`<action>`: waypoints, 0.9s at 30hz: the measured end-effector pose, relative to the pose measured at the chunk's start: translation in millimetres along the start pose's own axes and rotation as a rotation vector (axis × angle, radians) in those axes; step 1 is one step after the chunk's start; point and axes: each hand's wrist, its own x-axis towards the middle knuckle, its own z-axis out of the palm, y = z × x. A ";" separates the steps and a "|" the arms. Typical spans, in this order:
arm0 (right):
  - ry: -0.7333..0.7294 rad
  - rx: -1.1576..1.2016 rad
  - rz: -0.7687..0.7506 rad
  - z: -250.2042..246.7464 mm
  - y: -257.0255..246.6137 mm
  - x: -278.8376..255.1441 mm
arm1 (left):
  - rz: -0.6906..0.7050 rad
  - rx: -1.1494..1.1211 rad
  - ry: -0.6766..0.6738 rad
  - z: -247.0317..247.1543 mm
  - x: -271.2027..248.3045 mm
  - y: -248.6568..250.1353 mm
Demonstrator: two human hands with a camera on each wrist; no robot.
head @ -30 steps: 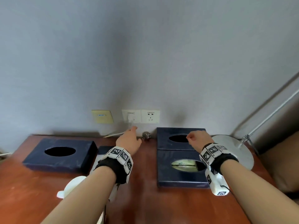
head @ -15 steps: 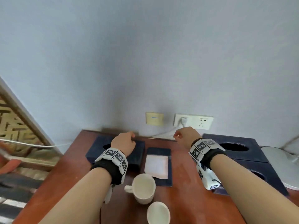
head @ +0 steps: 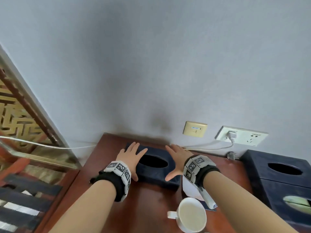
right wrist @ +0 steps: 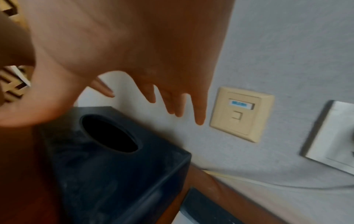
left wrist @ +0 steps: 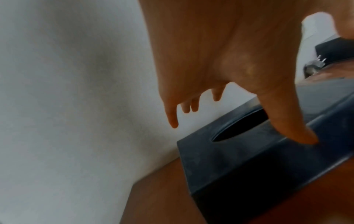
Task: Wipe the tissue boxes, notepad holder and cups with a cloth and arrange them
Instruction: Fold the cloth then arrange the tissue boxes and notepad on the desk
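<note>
- A dark blue tissue box [head: 155,172] is seen on the wooden table [head: 151,207] near the wall; its oval hole looks dark, and nothing can be seen inside.
- The left hand [head: 130,156] and right hand [head: 176,158] are held at its two ends, fingers spread and straight, gripping nothing.
- A white cup [head: 191,216], with nothing showing inside, is stood near the front.
- Two more tissue boxes [head: 284,182] are set side by side at the right; something pale is seen in the nearer one's hole.
</note>
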 end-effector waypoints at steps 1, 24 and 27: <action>-0.024 -0.053 -0.001 5.5 -6.1 6.7 | 0.004 0.003 -0.009 4.1 4.6 -2.5; -0.051 -0.221 -0.009 35.1 -31.9 63.1 | 0.098 0.202 0.005 24.4 70.6 -15.6; -0.045 -0.262 -0.040 29.6 -29.1 62.4 | 0.090 0.202 0.018 23.2 63.9 -14.2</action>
